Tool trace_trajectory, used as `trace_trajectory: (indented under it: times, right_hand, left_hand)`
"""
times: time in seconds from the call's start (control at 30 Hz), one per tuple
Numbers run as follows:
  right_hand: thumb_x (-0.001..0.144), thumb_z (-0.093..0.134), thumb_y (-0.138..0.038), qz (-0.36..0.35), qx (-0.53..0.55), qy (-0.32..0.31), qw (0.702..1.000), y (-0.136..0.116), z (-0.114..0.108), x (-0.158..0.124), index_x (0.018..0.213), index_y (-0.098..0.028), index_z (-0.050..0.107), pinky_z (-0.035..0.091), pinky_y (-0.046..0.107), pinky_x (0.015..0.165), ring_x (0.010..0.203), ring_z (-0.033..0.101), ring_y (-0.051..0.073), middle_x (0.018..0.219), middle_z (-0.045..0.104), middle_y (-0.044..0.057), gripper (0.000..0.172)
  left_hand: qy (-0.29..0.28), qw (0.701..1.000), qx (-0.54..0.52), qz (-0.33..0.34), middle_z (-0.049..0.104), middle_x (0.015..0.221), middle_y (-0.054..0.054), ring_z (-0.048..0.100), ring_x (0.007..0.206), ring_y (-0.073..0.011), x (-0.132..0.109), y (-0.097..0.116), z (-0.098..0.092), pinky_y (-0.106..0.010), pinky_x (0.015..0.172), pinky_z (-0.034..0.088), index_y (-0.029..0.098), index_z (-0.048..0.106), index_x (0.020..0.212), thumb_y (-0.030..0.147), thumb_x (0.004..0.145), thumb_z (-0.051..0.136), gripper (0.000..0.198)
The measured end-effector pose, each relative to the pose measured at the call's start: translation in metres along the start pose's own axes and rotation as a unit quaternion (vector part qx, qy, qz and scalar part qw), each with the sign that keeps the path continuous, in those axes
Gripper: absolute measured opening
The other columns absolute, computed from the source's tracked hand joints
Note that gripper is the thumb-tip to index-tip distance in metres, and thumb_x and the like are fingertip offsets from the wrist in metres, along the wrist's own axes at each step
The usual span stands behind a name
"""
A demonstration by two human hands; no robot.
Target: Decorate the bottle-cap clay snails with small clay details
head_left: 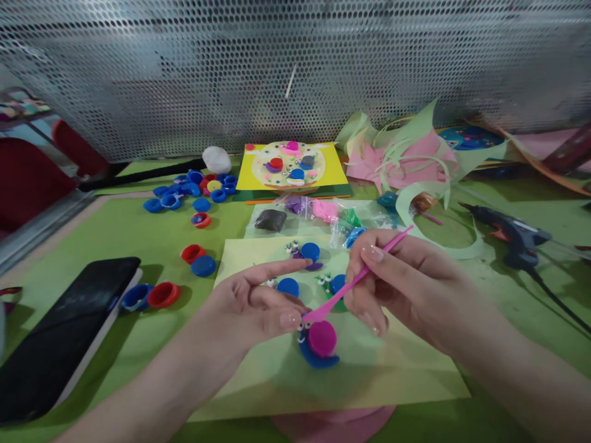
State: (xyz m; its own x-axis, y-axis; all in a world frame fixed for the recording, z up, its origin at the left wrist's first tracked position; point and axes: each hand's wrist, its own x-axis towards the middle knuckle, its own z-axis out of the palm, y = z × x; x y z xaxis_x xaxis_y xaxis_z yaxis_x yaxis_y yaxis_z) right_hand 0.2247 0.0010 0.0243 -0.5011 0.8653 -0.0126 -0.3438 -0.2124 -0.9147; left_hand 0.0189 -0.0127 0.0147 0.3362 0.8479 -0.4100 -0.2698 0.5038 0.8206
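Note:
My right hand (397, 280) pinches a thin pink modelling tool (355, 280); its flat tip reaches a clay snail (318, 344) made of a magenta cap on a blue clay body with googly eyes. My left hand (258, 301) hovers beside the snail's head with the index finger stretched out and the thumb near the tool tip, holding nothing I can make out. The snail lies on a pale yellow paper sheet (406, 375). Other small cap figures (309, 252) sit farther back on the same sheet.
A black phone (64, 332) lies at the left. Loose blue and red bottle caps (189, 191) are scattered behind it. Bags of clay (318, 212), a yellow craft board (290, 165), cut paper (406, 160) and a glue gun (512, 234) fill the back and right.

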Motion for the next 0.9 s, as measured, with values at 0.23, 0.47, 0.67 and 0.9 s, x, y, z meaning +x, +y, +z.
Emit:
trace_trajectory:
  times: [0.23, 0.47, 0.67, 0.9]
  right_hand:
    - [0.097, 0.047, -0.029, 0.005, 0.008, 0.006, 1.000, 0.0014, -0.0015, 0.0012, 0.073, -0.019, 0.061, 0.045, 0.019, 0.050, 0.047, 0.055, 0.009, 0.049, 0.060, -0.002, 0.029]
    - [0.095, 0.050, -0.030, 0.004, 0.003, 0.010, 1.000, 0.0009, -0.0001, 0.0020, 0.071, -0.019, 0.060, 0.044, 0.020, 0.050, 0.047, 0.053, 0.009, 0.049, 0.060, -0.003, 0.028]
    - [0.095, 0.051, -0.031, 0.001, -0.002, 0.013, 1.000, 0.0003, -0.0008, 0.0020, 0.071, -0.019, 0.060, 0.044, 0.020, 0.050, 0.047, 0.053, 0.009, 0.049, 0.060, -0.003, 0.028]
    - [0.096, 0.050, -0.031, -0.001, 0.004, 0.007, 1.000, 0.0000, -0.0007, 0.0014, 0.074, -0.020, 0.062, 0.044, 0.021, 0.052, 0.048, 0.054, 0.009, 0.048, 0.060, -0.004, 0.028]
  left_hand:
    - [0.027, 0.999, 0.005, -0.022, 0.066, 0.051, 0.009, 0.061, 0.059, -0.0074, 0.0004, -0.0002, 0.0053, -0.023, 0.084, 0.052, 0.026, 0.073, 0.101, 0.031, 0.050, 0.090, 0.054]
    - [0.037, 0.999, 0.030, -0.018, 0.069, 0.061, 0.005, 0.061, 0.067, -0.0125, -0.0008, -0.0003, 0.0055, -0.028, 0.091, 0.049, 0.027, 0.073, 0.103, 0.039, 0.050, 0.089, 0.057]
    - [0.015, 1.000, 0.007, -0.015, 0.062, 0.049, 0.009, 0.059, 0.062, -0.0090, -0.0006, -0.0009, 0.0035, -0.026, 0.090, 0.048, 0.024, 0.071, 0.106, 0.032, 0.055, 0.088, 0.054]
    - [0.023, 0.999, 0.016, -0.017, 0.065, 0.053, 0.009, 0.061, 0.064, -0.0101, 0.0006, -0.0024, 0.0016, -0.025, 0.089, 0.048, 0.026, 0.070, 0.109, 0.033, 0.056, 0.088, 0.056]
